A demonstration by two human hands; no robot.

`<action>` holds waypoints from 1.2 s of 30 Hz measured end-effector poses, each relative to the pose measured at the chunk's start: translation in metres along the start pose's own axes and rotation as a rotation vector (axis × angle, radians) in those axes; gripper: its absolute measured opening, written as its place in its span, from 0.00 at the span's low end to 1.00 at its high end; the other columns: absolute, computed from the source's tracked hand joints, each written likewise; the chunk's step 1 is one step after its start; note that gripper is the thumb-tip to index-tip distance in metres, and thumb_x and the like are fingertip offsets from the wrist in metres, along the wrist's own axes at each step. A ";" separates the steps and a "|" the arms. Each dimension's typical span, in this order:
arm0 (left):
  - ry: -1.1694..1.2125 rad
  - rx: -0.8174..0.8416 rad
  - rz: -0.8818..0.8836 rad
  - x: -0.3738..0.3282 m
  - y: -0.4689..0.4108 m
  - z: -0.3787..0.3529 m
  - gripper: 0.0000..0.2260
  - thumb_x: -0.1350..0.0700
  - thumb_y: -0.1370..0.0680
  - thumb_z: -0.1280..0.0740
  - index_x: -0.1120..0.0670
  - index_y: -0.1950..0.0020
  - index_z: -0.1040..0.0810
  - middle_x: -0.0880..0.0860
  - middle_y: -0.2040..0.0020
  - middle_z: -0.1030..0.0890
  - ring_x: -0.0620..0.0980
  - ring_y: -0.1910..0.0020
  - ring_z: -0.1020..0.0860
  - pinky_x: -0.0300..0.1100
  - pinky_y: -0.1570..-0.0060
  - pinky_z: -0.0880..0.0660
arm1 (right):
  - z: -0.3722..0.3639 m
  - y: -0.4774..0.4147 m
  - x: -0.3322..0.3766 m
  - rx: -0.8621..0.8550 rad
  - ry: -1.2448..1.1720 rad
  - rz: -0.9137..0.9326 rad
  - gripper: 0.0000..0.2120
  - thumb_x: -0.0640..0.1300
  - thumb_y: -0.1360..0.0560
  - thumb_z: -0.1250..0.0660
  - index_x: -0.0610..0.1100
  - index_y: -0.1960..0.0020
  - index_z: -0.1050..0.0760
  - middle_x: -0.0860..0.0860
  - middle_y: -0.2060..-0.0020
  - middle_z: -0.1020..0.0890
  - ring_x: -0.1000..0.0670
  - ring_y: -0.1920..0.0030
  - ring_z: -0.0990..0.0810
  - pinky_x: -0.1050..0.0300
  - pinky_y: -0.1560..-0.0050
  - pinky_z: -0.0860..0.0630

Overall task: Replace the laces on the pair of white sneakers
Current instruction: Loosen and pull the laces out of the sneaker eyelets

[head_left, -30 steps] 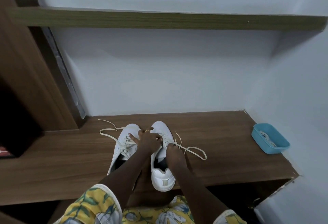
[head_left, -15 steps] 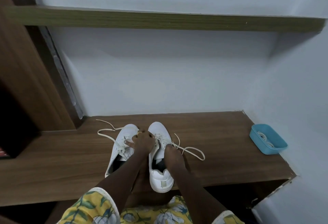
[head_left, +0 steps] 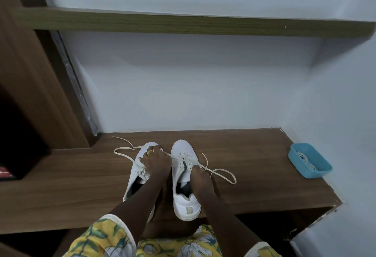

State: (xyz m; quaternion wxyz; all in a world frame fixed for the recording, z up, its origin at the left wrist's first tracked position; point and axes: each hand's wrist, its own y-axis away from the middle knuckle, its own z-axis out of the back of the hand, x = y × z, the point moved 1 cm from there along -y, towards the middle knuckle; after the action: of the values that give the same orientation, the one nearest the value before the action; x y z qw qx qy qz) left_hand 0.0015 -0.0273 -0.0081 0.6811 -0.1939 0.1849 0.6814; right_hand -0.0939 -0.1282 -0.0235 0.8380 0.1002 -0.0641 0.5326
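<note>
Head view. Two white sneakers stand side by side, toes pointing away, on a brown wooden bench (head_left: 254,155) in the lower centre of the frame. The left sneaker (head_left: 135,175) lies partly under the left forearm; the right sneaker (head_left: 184,177) sits just beside it, its heel near the front edge of the bench.

The left hand (head_left: 156,160) reaches forward from the lower left, forearm extended, palm down, knuckles up, resting over the toe and eyelet area of the left sneaker. Its fingers are curled downward; a thin strand runs from them toward the right sneaker, but whether they pinch it cannot be told. A ring shows on one finger.

The right hand (head_left: 200,176) comes in from the lower right, wrist bent, fingers closed in a pinch on the right lace (head_left: 220,172) at the right edge of the right sneaker's eyelets. That lace trails off in a loose loop on the bench to the right. The left lace (head_left: 124,150) lies slack in a loop on the bench to the upper left of the left sneaker.

At the right edge of the frame, well apart from the sneakers, a blue tray (head_left: 305,170) rests on the bench and holds coiled white laces (head_left: 304,159). Yellow floral sleeves (head_left: 101,238) fill the lower edge.
</note>
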 end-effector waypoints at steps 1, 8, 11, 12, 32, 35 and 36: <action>-0.044 0.010 -0.061 -0.003 0.002 0.000 0.15 0.55 0.22 0.39 0.57 0.37 0.27 0.60 0.34 0.29 0.62 0.33 0.34 0.58 0.31 0.46 | 0.000 0.000 0.000 -0.004 -0.001 0.000 0.15 0.31 0.20 0.50 0.36 0.37 0.33 0.41 0.40 0.23 0.43 0.40 0.23 0.53 0.43 0.27; -0.267 0.214 -0.363 -0.022 0.013 -0.014 0.14 0.49 0.21 0.41 0.44 0.39 0.22 0.47 0.27 0.36 0.55 0.27 0.46 0.65 0.31 0.61 | -0.003 -0.001 -0.001 -0.015 -0.019 -0.002 0.15 0.33 0.19 0.50 0.36 0.36 0.32 0.41 0.41 0.23 0.43 0.40 0.23 0.54 0.43 0.27; -0.291 0.213 -0.347 -0.023 0.014 -0.018 0.14 0.49 0.21 0.42 0.46 0.41 0.21 0.50 0.29 0.34 0.56 0.27 0.45 0.66 0.31 0.62 | -0.003 -0.001 -0.001 -0.015 -0.022 0.004 0.14 0.34 0.19 0.50 0.36 0.36 0.32 0.41 0.41 0.22 0.43 0.40 0.22 0.54 0.44 0.26; -0.295 0.209 -0.346 -0.024 0.014 -0.018 0.13 0.50 0.21 0.42 0.46 0.41 0.21 0.50 0.30 0.34 0.56 0.28 0.44 0.66 0.31 0.61 | -0.002 -0.001 0.000 -0.015 -0.018 0.007 0.14 0.34 0.19 0.50 0.36 0.36 0.32 0.41 0.41 0.22 0.43 0.40 0.22 0.54 0.44 0.26; -0.181 0.107 -0.160 -0.012 0.010 0.001 0.15 0.56 0.21 0.43 0.60 0.37 0.27 0.55 0.32 0.32 0.58 0.29 0.40 0.65 0.30 0.60 | -0.002 -0.001 0.000 -0.012 0.014 -0.004 0.14 0.32 0.20 0.50 0.35 0.37 0.33 0.41 0.40 0.23 0.43 0.40 0.22 0.53 0.43 0.26; -0.167 0.037 -0.044 -0.005 0.005 0.006 0.17 0.57 0.21 0.43 0.64 0.35 0.30 0.59 0.34 0.29 0.60 0.31 0.38 0.64 0.30 0.59 | -0.003 -0.002 0.000 -0.005 0.012 -0.006 0.14 0.32 0.20 0.49 0.35 0.37 0.33 0.41 0.41 0.22 0.42 0.41 0.22 0.53 0.44 0.26; -0.165 0.030 -0.025 -0.003 0.004 0.008 0.17 0.58 0.21 0.43 0.65 0.35 0.31 0.60 0.34 0.29 0.61 0.31 0.38 0.64 0.30 0.59 | -0.003 -0.002 0.000 -0.003 0.012 -0.008 0.14 0.32 0.21 0.49 0.35 0.37 0.33 0.41 0.41 0.22 0.42 0.41 0.22 0.52 0.44 0.26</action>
State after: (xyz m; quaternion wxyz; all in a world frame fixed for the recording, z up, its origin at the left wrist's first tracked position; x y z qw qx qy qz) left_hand -0.0024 -0.0259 0.0002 0.7053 -0.1293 0.1357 0.6837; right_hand -0.0925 -0.1280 -0.0269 0.8405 0.0961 -0.0595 0.5299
